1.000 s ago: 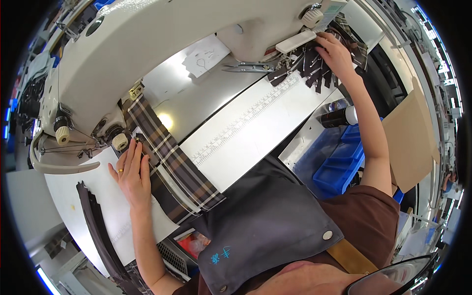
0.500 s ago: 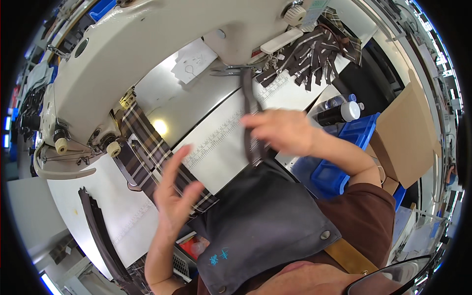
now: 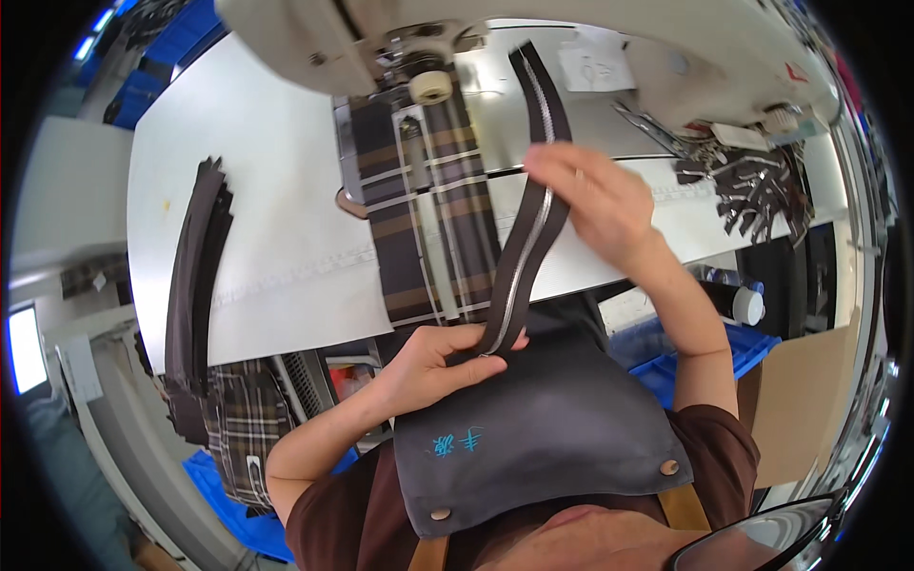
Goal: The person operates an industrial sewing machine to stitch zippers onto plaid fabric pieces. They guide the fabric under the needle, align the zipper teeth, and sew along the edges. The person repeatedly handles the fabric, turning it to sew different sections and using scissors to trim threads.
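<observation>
I hold a long dark brown zipper [image 3: 518,266] with silver teeth at a slant. My left hand [image 3: 438,371] is closed on its lower end. My right hand [image 3: 600,200] grips it higher up, and the top part extends beyond my fingers. Just left of it, brown, black and white plaid fabric [image 3: 379,257] lies with a pale lengthwise strip under the head of a cream sewing machine [image 3: 305,33]. A stack of dark strips [image 3: 195,276] lies at the table's left. A tangled pile of zippers [image 3: 762,190] is at the right, by metal scissors [image 3: 643,128].
The white worktable [image 3: 271,152] has printed rulers. More plaid fabric [image 3: 248,428] hangs at the lower left. A dark bottle with a white cap [image 3: 733,303], a blue bin [image 3: 666,376] and a cardboard box [image 3: 800,400] are below the table's right side.
My right hand has left the zipper pile with one zipper and moved left. My left hand has come off the fabric, down to the zipper's lower end. The view has turned too.
</observation>
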{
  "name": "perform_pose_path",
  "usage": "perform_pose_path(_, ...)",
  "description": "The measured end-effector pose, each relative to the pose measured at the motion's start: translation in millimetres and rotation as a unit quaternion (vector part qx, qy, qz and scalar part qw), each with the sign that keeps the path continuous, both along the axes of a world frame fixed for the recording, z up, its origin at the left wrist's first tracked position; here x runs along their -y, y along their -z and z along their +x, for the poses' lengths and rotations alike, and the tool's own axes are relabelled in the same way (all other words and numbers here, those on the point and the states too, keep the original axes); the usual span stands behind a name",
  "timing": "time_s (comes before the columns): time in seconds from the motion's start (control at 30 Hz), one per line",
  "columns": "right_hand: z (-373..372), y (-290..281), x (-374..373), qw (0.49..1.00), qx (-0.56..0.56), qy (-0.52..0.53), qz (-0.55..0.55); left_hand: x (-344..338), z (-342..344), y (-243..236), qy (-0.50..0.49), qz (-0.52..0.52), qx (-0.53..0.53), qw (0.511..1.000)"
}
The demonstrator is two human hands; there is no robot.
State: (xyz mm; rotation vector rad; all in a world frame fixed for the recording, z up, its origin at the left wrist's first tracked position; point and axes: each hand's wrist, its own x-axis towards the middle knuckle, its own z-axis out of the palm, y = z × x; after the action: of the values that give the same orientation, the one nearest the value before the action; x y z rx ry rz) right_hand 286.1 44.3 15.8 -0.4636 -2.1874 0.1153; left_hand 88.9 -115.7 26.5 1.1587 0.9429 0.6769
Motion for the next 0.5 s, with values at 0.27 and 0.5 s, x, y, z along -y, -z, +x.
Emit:
perform_pose_path(0.27,-50.7,10.4,5.7,0.990,0.088,-0.110,0.004,3.9,-13.8,-4.7,-0.130,-0.156,0.221,0.954)
perform_pose_path(0.5,-81.4,20.5,-40.3,0.989,0.062,-0.132,-0.006,-37.0,-38.5,-15.8,-0.041,-0.035,0.111,0.992)
